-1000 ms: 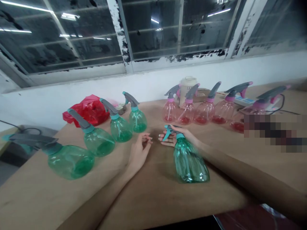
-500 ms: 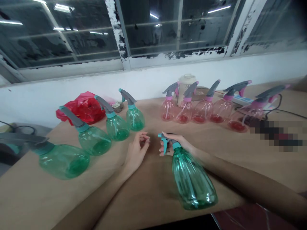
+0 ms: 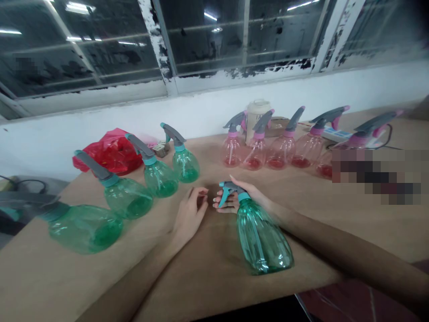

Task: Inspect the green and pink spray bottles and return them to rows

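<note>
A green spray bottle [image 3: 264,241] with a grey head and teal trigger stands on the table in front of me, its nozzle pointing left. My right hand [image 3: 253,194] is around the far side of its neck, thumb raised and fingers spread loosely behind the trigger. Whether the palm touches the bottle I cannot tell. Left of the nozzle, my left hand [image 3: 192,210] rests near the table with fingers slightly bent, thumb apart and nothing in it. Beyond it is a green spray bottle [image 3: 161,179], one of several in a slanting row with a little green showing at their bottoms.
Several pink spray bottles, one a clear pink bottle [image 3: 281,152], line the back right. Behind them are a lidded beige cup [image 3: 257,109] and a power strip [image 3: 335,135]. A red plastic bag [image 3: 110,152] lies at the back left. The wooden table [image 3: 208,277] ends close to me.
The green spray bottle has moved a little away from me, its base farther from the near edge. My right hand's fingers have loosened from its head and trigger. My left hand is almost unchanged.
</note>
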### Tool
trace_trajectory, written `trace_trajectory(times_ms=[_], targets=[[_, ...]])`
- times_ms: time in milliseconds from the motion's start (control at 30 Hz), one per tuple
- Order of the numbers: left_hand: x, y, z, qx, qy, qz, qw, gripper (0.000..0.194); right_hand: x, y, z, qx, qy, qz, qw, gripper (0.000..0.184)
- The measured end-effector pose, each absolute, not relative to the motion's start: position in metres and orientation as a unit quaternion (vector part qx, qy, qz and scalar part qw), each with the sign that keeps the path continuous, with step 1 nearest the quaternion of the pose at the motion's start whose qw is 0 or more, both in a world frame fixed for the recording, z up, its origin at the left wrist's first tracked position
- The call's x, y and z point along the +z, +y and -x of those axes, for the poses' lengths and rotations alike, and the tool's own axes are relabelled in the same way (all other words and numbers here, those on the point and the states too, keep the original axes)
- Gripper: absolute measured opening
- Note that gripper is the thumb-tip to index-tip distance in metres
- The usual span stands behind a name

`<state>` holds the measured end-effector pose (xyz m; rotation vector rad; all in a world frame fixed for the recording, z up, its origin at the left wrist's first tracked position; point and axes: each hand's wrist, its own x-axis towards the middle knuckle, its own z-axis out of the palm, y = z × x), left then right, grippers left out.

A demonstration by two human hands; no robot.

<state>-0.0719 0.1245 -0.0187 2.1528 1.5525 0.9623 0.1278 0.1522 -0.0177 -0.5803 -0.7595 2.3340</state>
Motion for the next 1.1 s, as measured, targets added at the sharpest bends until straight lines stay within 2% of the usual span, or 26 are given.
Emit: trace_trajectory(times_ms=[233,433,533,733,1100], targets=[[-0.02,0.1218,0.07,0.258,0.555,-0.783,0.109,0.031,-0.0182,0.1527,-0.1291,0.888,-0.283,0.202,0.3,0.049],[-0.0271,0.1242,0.0684,0.249,0.541,-0.8,0.078,0.039,-0.0182,0.1482,-0.128,0.861,-0.276,0.231,0.359,0.03],[-0.0281,0.1249,0.0691,0.235,0.539,-0.806,0.067,0.044,-0.0215,0.145,-0.1258,0.851,-0.295,0.244,0.36,0.025],[-0.0273,0.1233,0.0718,0.181,0.528,-0.828,0.05,0.04,-0.0195,0.1462,-0.1252,0.893,-0.246,0.202,0.319,0.039],[-0.0251,0.1211,0.0713,0.146,0.53,-0.835,0.02,0.039,-0.0205,0.1493,-0.1265,0.902,-0.218,0.204,0.313,0.043]])
